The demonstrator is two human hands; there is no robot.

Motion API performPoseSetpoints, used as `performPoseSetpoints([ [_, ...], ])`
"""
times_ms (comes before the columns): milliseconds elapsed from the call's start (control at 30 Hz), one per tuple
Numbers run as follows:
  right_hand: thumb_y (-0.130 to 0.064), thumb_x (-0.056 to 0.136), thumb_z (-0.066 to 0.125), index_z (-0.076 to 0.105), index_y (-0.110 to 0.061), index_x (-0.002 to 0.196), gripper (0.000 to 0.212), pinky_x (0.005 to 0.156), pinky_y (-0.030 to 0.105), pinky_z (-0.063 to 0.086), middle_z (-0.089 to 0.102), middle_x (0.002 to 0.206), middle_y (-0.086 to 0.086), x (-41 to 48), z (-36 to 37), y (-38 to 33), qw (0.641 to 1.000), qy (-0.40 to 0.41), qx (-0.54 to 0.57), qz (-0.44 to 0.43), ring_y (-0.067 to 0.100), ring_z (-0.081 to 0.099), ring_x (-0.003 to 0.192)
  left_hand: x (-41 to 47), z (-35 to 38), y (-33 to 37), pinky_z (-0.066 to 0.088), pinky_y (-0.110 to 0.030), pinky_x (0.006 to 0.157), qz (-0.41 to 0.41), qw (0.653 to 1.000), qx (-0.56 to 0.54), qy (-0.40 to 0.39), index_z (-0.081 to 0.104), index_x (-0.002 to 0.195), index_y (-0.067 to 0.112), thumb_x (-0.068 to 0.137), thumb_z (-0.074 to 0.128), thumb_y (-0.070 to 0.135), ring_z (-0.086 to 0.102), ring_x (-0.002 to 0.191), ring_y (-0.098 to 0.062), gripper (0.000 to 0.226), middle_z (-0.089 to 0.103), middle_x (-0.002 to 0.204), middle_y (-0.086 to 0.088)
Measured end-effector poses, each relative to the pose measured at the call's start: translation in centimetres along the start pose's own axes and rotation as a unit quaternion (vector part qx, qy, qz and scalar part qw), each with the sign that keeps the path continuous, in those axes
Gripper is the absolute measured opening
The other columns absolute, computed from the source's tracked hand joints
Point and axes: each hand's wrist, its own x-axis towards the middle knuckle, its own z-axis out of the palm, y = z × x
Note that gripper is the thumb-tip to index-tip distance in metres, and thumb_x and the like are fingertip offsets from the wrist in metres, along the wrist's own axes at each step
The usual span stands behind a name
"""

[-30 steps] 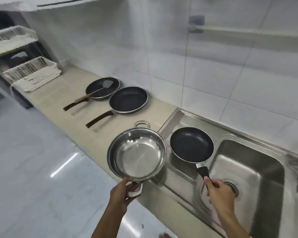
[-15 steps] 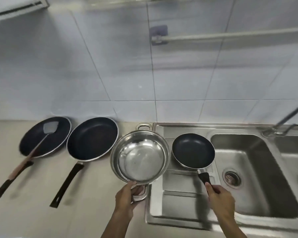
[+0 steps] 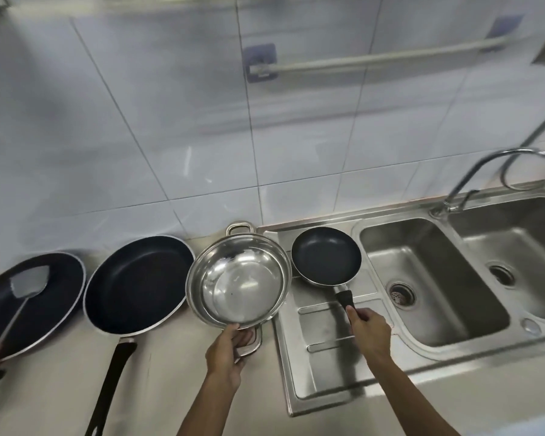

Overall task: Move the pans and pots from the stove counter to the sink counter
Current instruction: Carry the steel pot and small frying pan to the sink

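Note:
My left hand [image 3: 228,349] grips the near loop handle of a shiny steel pot [image 3: 238,276], which sits at the seam between the beige counter and the sink's drainboard [image 3: 321,366]. My right hand [image 3: 370,330] holds the black handle of a small dark frying pan [image 3: 326,255] over the drainboard's far part. Whether either rests on the surface I cannot tell. A large dark frying pan [image 3: 137,283] lies on the counter left of the pot. Another dark pan [image 3: 35,302] with a spatula [image 3: 29,283] in it lies at the far left.
A double steel sink has a left basin [image 3: 428,278] and a right basin [image 3: 516,247], with a curved tap [image 3: 485,171] behind them. White tiled wall runs along the back with a towel rail [image 3: 375,59]. Beige counter [image 3: 158,388] stretches in front of the pans.
The view has swung right and closer, bringing the second basin and tap into sight. Both hands keep their grips; the pot and small pan sit slightly nearer the wall.

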Motion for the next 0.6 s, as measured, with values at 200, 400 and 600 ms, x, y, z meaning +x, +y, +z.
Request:
performPoseSetpoints([
  [200,-0.040,0.098,0.060,0.072,-0.009,0.073,0.041,0.073,0.040,0.054,0.073,0.069,0.012,2.6,0.1,-1.2,0.995,-0.015,-0.096,-0.035,0.036,0.069,0.073,1.4,0.7,1.3,0.051,-0.040,0.084,-0.005,1.000,-0.009,-0.017,0.067,0.094,0.007,0.091,0.069,0.021,0.070,0.087,-0.022,0.014,0.075,0.090,-0.014],
  [400,-0.039,0.098,0.061,0.075,-0.006,0.084,0.039,0.069,0.033,0.047,0.075,0.080,0.017,4.1,0.3,-1.9,0.992,-0.012,-0.121,-0.037,0.039,0.068,0.084,2.4,0.8,1.1,0.053,-0.047,0.096,-0.008,1.000,-0.007,-0.022,0.069,0.099,0.008,0.091,0.072,0.025,0.071,0.088,-0.021,0.019,0.076,0.096,-0.014],
  [600,-0.036,0.096,0.063,0.071,-0.005,0.079,0.037,0.071,0.051,0.061,0.073,0.070,0.017,4.8,1.2,-2.6,0.996,-0.038,-0.077,-0.025,0.039,0.071,0.072,2.6,0.9,1.0,0.055,-0.043,0.086,-0.009,1.000,-0.012,-0.012,0.071,0.095,0.011,0.090,0.072,0.024,0.072,0.087,-0.020,0.014,0.079,0.086,-0.011],
])
